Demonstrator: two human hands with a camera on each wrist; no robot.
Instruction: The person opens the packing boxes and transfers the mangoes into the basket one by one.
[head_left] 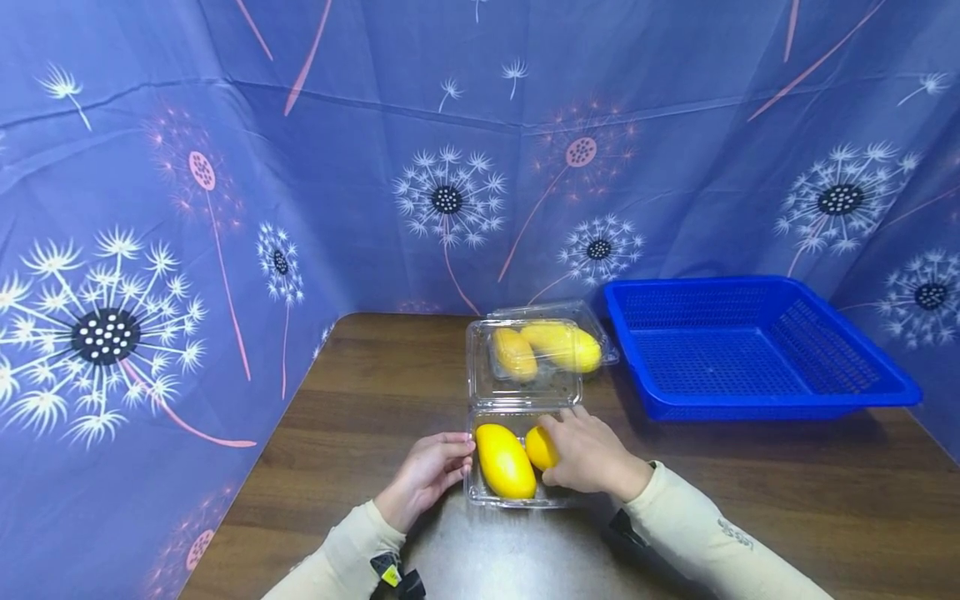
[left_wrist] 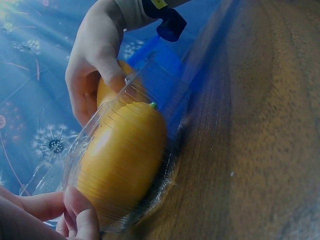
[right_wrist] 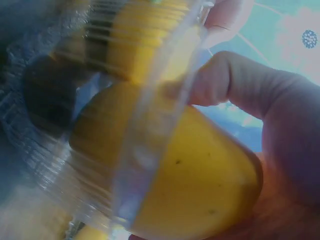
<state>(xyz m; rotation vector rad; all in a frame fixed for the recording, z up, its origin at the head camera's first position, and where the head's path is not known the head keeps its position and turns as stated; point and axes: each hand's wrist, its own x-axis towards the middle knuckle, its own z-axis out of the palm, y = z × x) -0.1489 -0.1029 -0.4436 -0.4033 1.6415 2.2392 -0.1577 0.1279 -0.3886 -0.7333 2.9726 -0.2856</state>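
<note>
A clear plastic clamshell box [head_left: 525,400] stands with its lid raised near the front of the table. One yellow mango [head_left: 506,462] lies in its left half. My right hand [head_left: 588,450] grips a second mango [head_left: 541,448] at the box's right half; in the right wrist view this mango [right_wrist: 200,175] reaches partly below the rim, with the thumb along its side. At the box's left wall, my left hand [head_left: 435,467] pinches the rim between thumb and fingers, seen too in the left wrist view beside the first mango [left_wrist: 122,160].
Behind the raised lid sits another clear box [head_left: 607,333] with mangoes [head_left: 558,343] in it. A blue perforated plastic basket [head_left: 750,400] stands at the back right of the wooden table [head_left: 360,375]. A blue dandelion-print cloth [head_left: 337,167] hangs around the table.
</note>
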